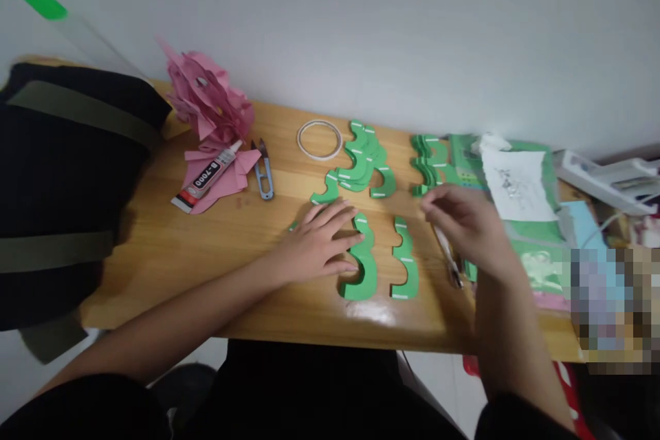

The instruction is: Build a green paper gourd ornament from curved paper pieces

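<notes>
My left hand [320, 242] lies flat on the table with its fingers spread. Its fingertips touch or hover at a wavy green cutout [367, 275] with white strips on it. To the right of that lies another scalloped green cutout [411, 275]. My right hand [467, 220] is raised over the table, thumb and fingers pinched together; whatever may be between them is too small to make out. Just beyond its fingertips sit stacked green cutouts [423, 168]. A thin pen-like tool [449, 260] rests below that hand. More overlapping green cutouts [358, 161] lie behind my left hand.
A roll of narrow tape [320, 140], blue thread snips [265, 179] and a B-7000 glue tube [206, 177] lie on the wooden table [247, 234]. Crumpled pink pieces [209, 96] and a dark bag [62, 199] stand left. Green packets [531, 230] and white paper [513, 182] lie right.
</notes>
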{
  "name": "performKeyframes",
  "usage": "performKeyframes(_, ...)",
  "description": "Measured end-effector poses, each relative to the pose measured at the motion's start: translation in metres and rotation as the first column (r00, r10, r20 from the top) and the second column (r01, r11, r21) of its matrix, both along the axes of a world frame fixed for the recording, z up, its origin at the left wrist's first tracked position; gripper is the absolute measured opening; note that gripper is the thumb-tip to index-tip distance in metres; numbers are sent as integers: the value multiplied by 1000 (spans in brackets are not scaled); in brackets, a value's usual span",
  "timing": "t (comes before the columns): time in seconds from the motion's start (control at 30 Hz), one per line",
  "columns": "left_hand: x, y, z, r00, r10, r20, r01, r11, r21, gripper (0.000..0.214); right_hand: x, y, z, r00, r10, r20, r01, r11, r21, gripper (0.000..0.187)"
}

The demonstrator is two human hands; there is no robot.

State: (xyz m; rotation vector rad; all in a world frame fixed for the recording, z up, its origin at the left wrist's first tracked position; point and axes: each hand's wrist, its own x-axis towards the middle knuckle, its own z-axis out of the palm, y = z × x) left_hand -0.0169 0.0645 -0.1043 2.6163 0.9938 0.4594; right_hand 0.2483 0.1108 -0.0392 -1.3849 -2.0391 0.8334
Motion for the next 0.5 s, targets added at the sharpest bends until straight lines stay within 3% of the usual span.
performKeyframes(0.1,1,0,-1,1000,7,-4,-7,1000,11,47,-24,6,-14,956,275,105,-279,960,24,6)
performKeyframes(0.17,2,0,-1,1000,17,1,-17,1000,19,46,-41,10,-25,914,381,141,-389,921,31,5)
performKeyframes(0.27,3,-1,-1,999,35,12,-35,999,37,44,-53,16,-34,882,447,153,-455,890,26,7)
performKeyframes(0.5,2,-2,-1,999,40,10,-40,998,45,43,-48,21,-37,860,486,155,-494,870,12,11)
